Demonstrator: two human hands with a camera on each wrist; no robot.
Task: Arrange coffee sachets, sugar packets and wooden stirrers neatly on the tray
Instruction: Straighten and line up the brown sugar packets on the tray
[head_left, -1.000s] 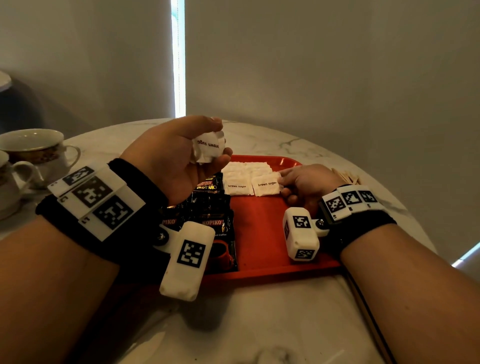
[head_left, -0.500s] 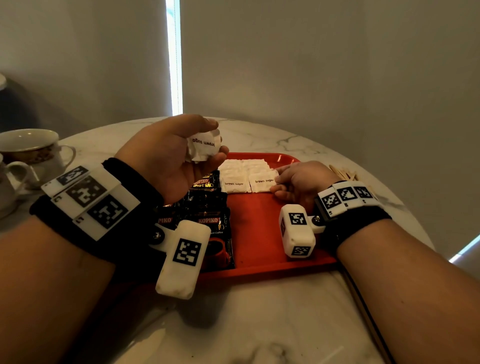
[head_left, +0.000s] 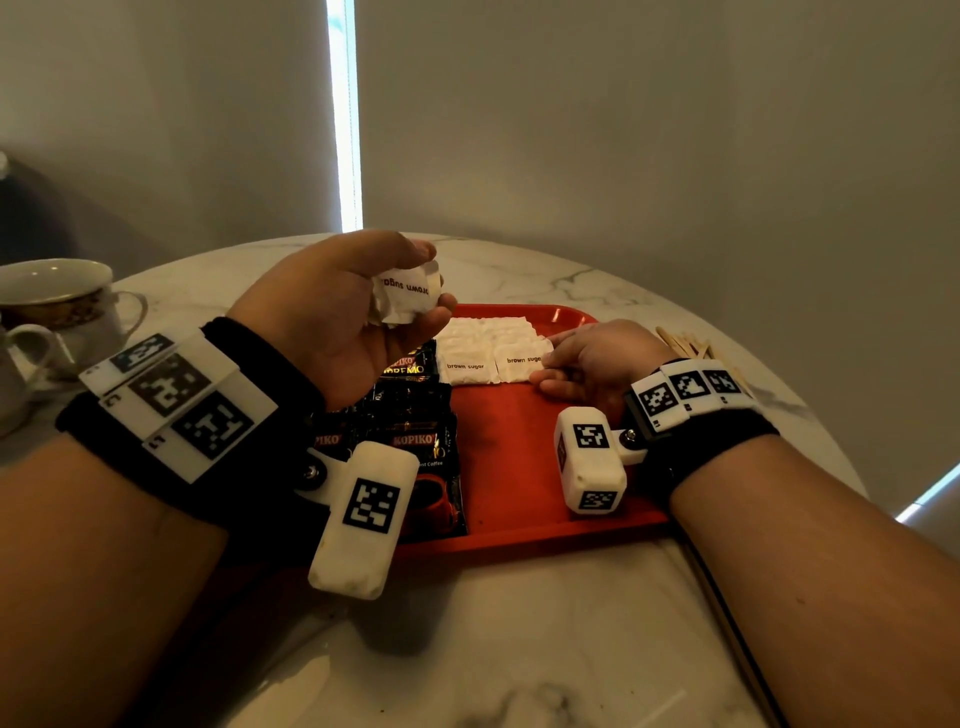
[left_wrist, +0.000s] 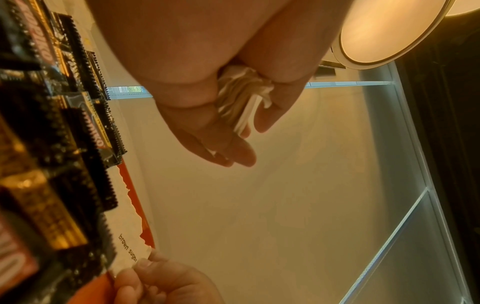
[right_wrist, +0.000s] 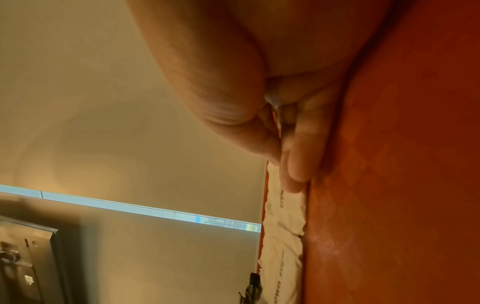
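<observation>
My left hand (head_left: 358, 327) hovers over the left part of the red tray (head_left: 519, 467) and grips a small stack of white brown sugar packets (head_left: 408, 299), seen edge-on in the left wrist view (left_wrist: 241, 102). Black Kopiko coffee sachets (head_left: 410, 415) lie overlapped on the tray's left side. Several sugar packets (head_left: 467, 358) lie in rows at the tray's far middle. My right hand (head_left: 587, 364) rests on the tray and pinches the right edge of the front right sugar packet (head_left: 519, 361), thumb against forefinger (right_wrist: 293, 164). Wooden stirrers (head_left: 685, 343) lie on the table right of the tray.
The tray sits on a round marble table (head_left: 519, 649) whose edge curves close behind it and to the right. Two white cups (head_left: 57, 301) stand at the far left. Bare red tray floor shows between the sachets and my right wrist.
Hardly anything differs. My left hand still grips the packet stack over the sachets, and my right hand stays at the front right packet, drawn very slightly leftward.
</observation>
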